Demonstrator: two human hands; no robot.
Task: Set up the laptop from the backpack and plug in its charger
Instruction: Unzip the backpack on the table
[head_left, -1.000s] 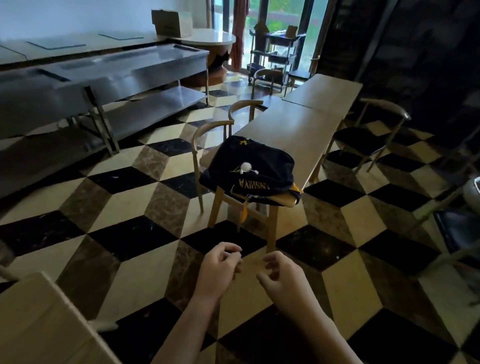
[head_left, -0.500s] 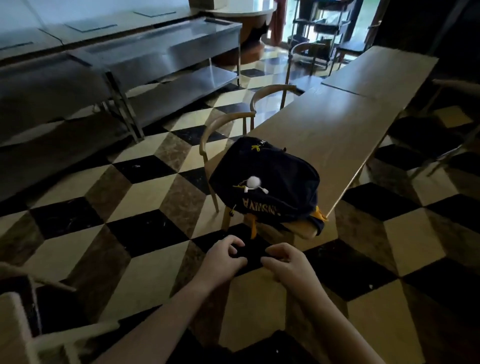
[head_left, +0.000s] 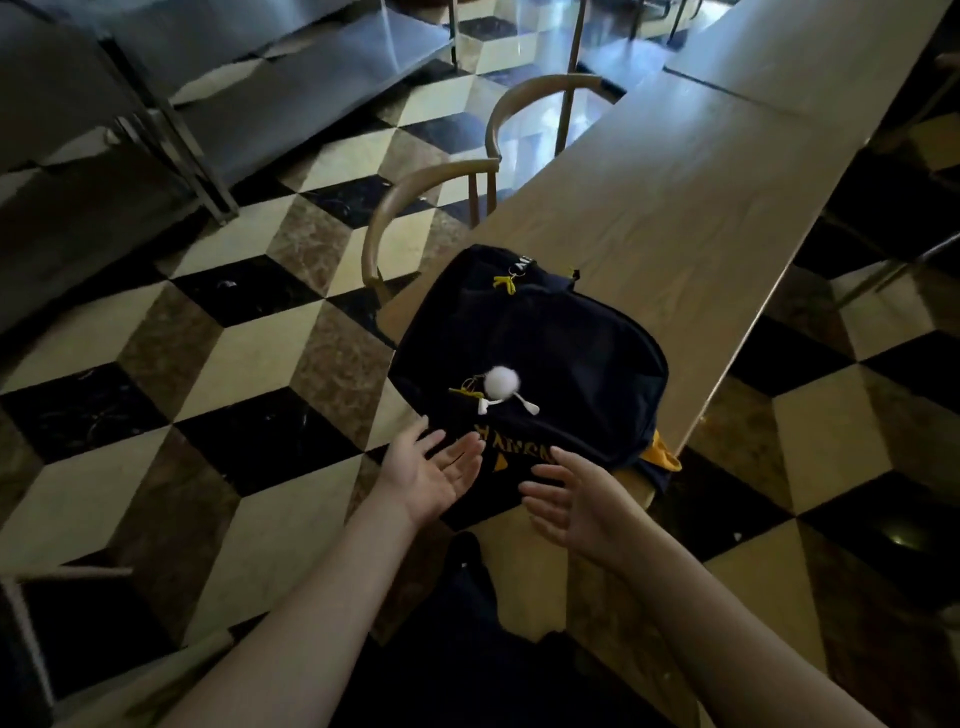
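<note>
Clearly, one head view only, taken item by item:

Backpack: the dark navy backpack (head_left: 530, 358) lies flat on the near end of the long wooden table (head_left: 691, 208), its bottom edge hanging slightly past the table's end toward the person.
Left hand: the left hand (head_left: 428, 470) has its palm turned up and fingers spread loosely, holding nothing, its fingertips just at the bag's near edge; contact cannot be confirmed.
Right hand: the right hand (head_left: 576, 501) is likewise relaxed, palm facing inward, gripping nothing, close beside the bag's near corner.
Laptop and charger: neither is visible; presumably both are inside the zipped bag.
Handling: the fabric looks soft and slack, so the bag would likely sag if lifted by one corner; with a laptop inside it should feel fairly heavy and stiff along the back panel. A hold on both sides, or on the top handle at the far end, seems safest before working the zipper.
Textures: matte woven cloth, yellow lettering and yellow zipper pulls (head_left: 506, 283), a fluffy white pompom charm (head_left: 501, 383).
Surroundings: a curved-back wooden chair (head_left: 410, 197) stands beside the table on a glossy checkered floor (head_left: 249, 332); steel shelving (head_left: 208, 67) lies beyond.
</note>
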